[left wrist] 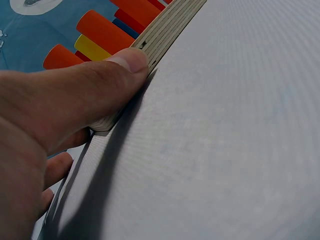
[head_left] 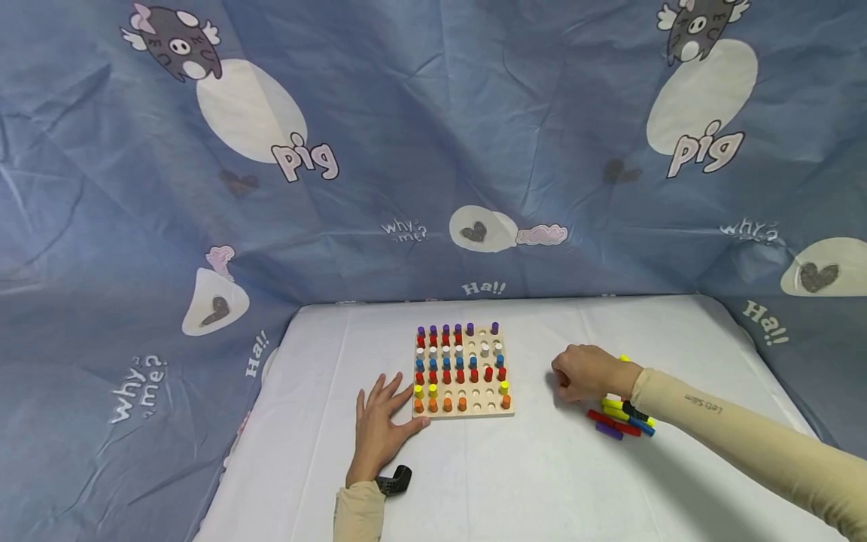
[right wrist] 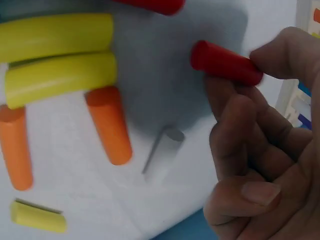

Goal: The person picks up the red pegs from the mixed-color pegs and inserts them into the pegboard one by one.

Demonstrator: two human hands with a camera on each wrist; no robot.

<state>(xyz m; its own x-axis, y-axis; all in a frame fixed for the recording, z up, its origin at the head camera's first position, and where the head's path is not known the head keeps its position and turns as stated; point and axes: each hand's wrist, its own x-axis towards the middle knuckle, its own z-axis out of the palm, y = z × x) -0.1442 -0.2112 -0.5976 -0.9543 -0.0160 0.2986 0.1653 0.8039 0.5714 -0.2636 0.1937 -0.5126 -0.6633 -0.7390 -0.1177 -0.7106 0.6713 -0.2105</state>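
A wooden pegboard (head_left: 467,413) lies on the white cloth, with rows of purple, red, white, blue, yellow and orange pegs; several holes on its right half are bare. My left hand (head_left: 381,429) rests at its front left corner, fingers spread along the left side. In the left wrist view the thumb (left wrist: 131,60) presses on the board's layered edge (left wrist: 162,37). To the right of the board, my right hand (head_left: 588,370) is held above the cloth. It pinches a red peg (right wrist: 225,62) between thumb and fingers, tilted and apart from the cloth.
Loose pegs lie under and beside my right forearm, among them a blue peg (head_left: 642,427) and a purple peg (head_left: 609,430). The right wrist view shows yellow pegs (right wrist: 62,80), orange pegs (right wrist: 110,127) and a white peg (right wrist: 165,152). A blue printed curtain (head_left: 420,150) rises behind.
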